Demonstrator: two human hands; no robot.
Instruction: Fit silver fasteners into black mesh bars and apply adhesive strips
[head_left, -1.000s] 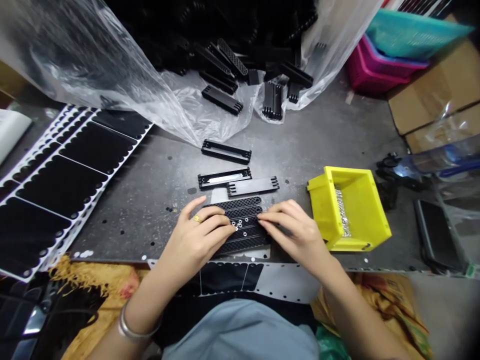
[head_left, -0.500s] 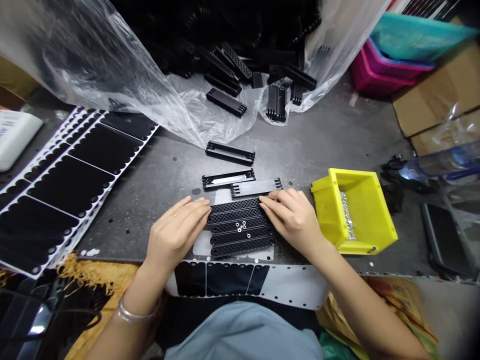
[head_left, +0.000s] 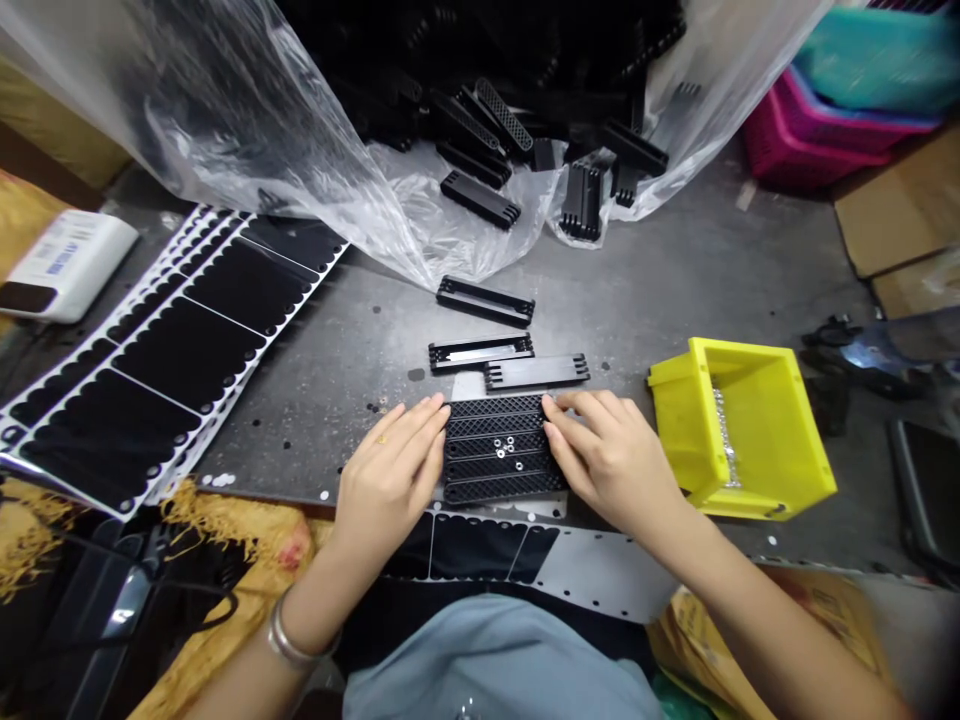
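Several black lattice-faced plastic strips (head_left: pixel 502 450) lie side by side on the grey metal bench (head_left: pixel 322 430), with a few small silver rings (head_left: pixel 504 445) resting on them. My left hand (head_left: pixel 390 470) presses the strips' left ends with its fingertips. My right hand (head_left: pixel 607 460) meets their right ends, so the strips sit between both hands. Just beyond lie several black plastic frames, one with a bright metal insert (head_left: pixel 480 352) and one plain (head_left: pixel 536 372).
A yellow plastic bin (head_left: pixel 739 430) holding silver parts stands to the right. Sheets of black pads on white backing (head_left: pixel 180 340) lie to the left. A plastic bag (head_left: pixel 480 130) of black parts sits behind, and another pad sheet (head_left: pixel 480 550) lies along the near edge.
My left hand has moved off the rings to the strips' left ends. Both hands now flank the strips, which lie more neatly aligned. The whole view has shifted slightly.
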